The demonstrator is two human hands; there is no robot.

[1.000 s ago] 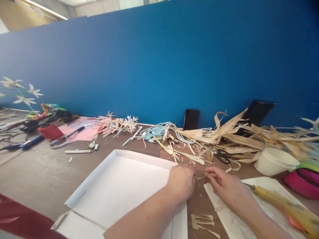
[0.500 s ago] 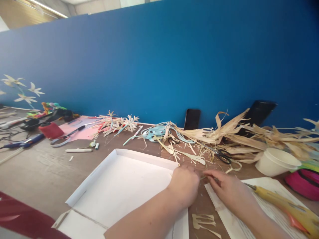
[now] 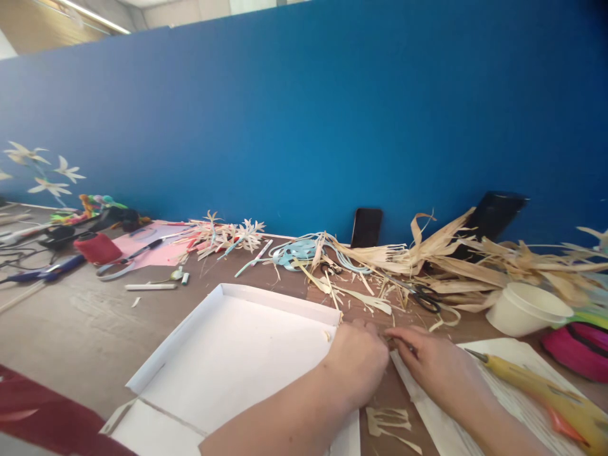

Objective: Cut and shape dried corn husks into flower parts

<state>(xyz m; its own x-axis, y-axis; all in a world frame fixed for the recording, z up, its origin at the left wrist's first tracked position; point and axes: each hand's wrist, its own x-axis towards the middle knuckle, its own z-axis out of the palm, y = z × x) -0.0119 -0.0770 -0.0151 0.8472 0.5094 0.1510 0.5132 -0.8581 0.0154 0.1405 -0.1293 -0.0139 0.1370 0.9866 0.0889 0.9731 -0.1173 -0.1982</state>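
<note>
I'm holding left hand [image 3: 360, 362] and right hand [image 3: 434, 362] super close, can't tell if either's pinching anything; glue gun [image 3: 536, 387] is lying right of them.

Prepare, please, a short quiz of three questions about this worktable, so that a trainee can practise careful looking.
1. Multiple choice: which one lies over the printed sheet?
A) the red roll
B) the yellow tool
C) the pale cup
2. True or false: the left hand and the right hand are close together.
3. Fill in the colour: behind the table stands a tall ____ partition.

Key:
1. B
2. True
3. Blue
</note>
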